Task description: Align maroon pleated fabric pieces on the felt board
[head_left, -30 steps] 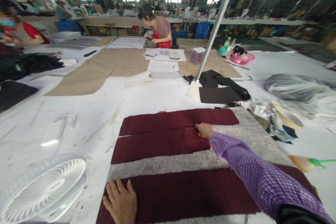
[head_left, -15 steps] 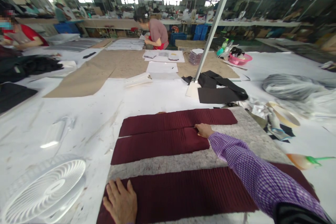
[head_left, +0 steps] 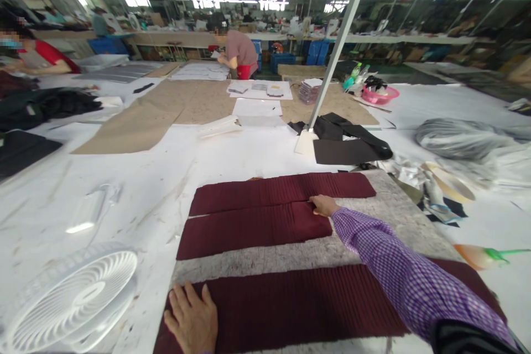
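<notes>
My left hand [head_left: 192,316] lies flat, fingers a little apart, on the left end of the nearest maroon fabric piece [head_left: 290,307], which has fine crosswise creases. Farther out, my right hand [head_left: 324,205], below a purple checked sleeve, has its fingers closed at the upper right corner of the middle maroon fabric piece [head_left: 249,230]. Just beyond that, a longer maroon fabric strip [head_left: 265,192] runs almost edge to edge with it. All three rest on a mottled grey board [head_left: 398,204]. My right forearm covers part of the nearest piece.
A white fan [head_left: 83,298] is at the near left. Beyond the board, a slanted metal pole [head_left: 340,44] rises beside black fabric pieces [head_left: 348,146]. To the right are a tape roll [head_left: 452,182] and an orange-and-green bottle [head_left: 477,256]. A person [head_left: 240,52] bends over the far table.
Both my hands keep their places on the maroon fabric. The view shifts very slightly. In the background, the bending person has moved a little to the left.
</notes>
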`<action>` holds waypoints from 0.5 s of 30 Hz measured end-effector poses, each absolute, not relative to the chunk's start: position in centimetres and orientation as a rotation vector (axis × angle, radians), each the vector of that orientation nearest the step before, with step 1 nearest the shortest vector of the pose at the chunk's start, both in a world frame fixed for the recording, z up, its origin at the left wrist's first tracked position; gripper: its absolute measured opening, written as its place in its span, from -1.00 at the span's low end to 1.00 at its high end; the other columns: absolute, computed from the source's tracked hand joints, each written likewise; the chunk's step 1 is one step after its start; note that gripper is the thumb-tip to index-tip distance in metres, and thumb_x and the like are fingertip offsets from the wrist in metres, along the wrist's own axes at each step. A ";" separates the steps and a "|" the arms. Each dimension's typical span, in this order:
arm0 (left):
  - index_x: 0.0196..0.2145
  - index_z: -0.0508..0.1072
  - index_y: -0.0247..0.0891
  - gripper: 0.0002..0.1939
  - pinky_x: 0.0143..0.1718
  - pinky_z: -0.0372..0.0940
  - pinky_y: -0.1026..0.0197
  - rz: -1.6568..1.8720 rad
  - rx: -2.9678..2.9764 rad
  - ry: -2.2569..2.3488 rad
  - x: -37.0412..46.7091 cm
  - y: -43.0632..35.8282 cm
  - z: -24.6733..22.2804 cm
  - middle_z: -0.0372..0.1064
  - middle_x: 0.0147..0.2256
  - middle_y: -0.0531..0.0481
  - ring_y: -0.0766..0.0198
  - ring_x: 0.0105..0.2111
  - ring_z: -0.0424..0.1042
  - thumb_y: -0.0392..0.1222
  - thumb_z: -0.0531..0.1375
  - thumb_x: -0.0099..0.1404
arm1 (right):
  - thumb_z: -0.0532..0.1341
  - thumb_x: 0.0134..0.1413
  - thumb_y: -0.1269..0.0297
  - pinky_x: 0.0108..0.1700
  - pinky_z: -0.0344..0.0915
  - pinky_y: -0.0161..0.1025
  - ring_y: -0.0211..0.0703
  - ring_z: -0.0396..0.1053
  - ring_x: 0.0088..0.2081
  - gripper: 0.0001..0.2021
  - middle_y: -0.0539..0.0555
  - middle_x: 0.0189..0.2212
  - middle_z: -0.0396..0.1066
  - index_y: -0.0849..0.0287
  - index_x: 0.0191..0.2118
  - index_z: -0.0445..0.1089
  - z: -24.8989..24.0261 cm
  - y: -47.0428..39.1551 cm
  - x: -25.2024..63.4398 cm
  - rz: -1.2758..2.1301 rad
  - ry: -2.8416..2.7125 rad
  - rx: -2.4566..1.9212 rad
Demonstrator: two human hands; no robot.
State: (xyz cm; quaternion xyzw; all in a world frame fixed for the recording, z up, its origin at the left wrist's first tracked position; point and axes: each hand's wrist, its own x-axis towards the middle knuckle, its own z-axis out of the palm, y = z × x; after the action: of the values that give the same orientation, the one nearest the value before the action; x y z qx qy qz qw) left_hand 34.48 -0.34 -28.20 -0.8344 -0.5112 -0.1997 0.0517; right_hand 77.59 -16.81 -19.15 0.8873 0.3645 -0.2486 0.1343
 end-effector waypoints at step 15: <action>0.17 0.18 -0.49 -0.44 0.17 0.00 -0.25 -0.546 -2.530 -1.551 34.6 -0.3 -28.3 0.10 0.20 -0.51 -0.22 0.22 0.09 -0.06 0.04 0.33 | 0.17 0.21 0.15 -0.10 0.37 -0.03 -0.09 0.40 -0.14 -0.65 0.12 -0.09 0.39 0.21 0.04 0.29 -18.9 -18.2 75.5 -0.500 0.806 2.755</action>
State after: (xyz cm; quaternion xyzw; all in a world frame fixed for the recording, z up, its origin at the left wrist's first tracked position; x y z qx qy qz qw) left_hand 34.58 -0.29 -28.33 -0.8368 -0.5131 -0.1808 0.0621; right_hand 75.49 -18.17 -18.91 0.9394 0.2748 -0.1705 0.1137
